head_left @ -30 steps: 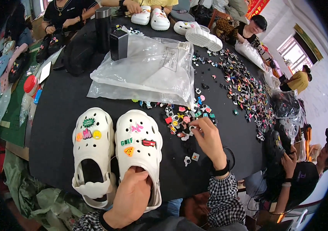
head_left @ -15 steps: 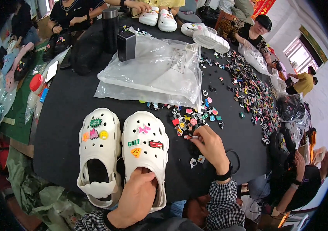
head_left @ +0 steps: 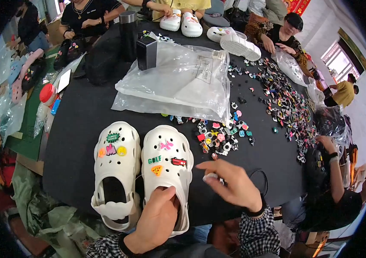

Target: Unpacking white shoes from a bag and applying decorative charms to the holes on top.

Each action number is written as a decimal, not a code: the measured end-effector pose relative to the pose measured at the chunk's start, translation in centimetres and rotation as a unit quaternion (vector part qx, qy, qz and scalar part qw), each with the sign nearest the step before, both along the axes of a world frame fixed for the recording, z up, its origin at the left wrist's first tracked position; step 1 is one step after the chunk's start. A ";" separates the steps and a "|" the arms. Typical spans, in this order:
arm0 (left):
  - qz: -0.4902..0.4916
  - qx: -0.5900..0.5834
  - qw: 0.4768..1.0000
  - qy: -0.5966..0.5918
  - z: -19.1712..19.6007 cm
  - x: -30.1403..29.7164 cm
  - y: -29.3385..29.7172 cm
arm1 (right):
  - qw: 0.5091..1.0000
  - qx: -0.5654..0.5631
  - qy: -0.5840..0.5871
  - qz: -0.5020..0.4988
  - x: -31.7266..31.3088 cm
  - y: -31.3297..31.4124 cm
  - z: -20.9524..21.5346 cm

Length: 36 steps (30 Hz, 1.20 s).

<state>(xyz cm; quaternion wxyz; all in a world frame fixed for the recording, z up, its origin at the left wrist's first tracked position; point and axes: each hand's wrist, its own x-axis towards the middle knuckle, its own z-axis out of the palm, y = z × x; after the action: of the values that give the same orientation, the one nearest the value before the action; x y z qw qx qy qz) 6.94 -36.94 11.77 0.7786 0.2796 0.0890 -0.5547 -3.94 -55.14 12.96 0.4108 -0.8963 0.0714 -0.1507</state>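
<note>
The right-side white clog (head_left: 166,139) on the tabletop (head_left: 221,210) should be braced by the left hand (head_left: 159,217), its hidden fingers' hold unverifiable, while the right hand (head_left: 233,181), fingers pinching a pale piece (head_left: 211,176), aligns it squarely.

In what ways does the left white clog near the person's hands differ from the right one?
The left clog bears a yellow smiley charm; the right clog bears a red car charm and a pizza-slice charm. The left hand is inside the right clog, while no hand is in the left clog. Both are white and perforated.
</note>
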 end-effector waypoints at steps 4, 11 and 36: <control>-0.003 0.001 1.000 -0.023 -0.2 0.2 0.4 | 0.992 -0.057 0.020 0.111 1.3 2.5 0.1; 0.000 0.029 0.999 0.018 0.2 0.2 0.4 | 0.972 -0.171 -0.048 0.155 1.0 5.1 -0.1; 0.011 0.024 1.000 -0.016 -0.3 0.1 -0.3 | 0.956 -0.077 -0.010 -0.284 -3.3 -12.5 -3.1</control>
<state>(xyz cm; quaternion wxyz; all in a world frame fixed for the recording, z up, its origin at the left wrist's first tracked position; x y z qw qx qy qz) 7.06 -37.24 11.51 0.7793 0.3056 0.0931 -0.5391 -7.22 -67.65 9.89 0.2812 -0.8664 0.3076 -0.2751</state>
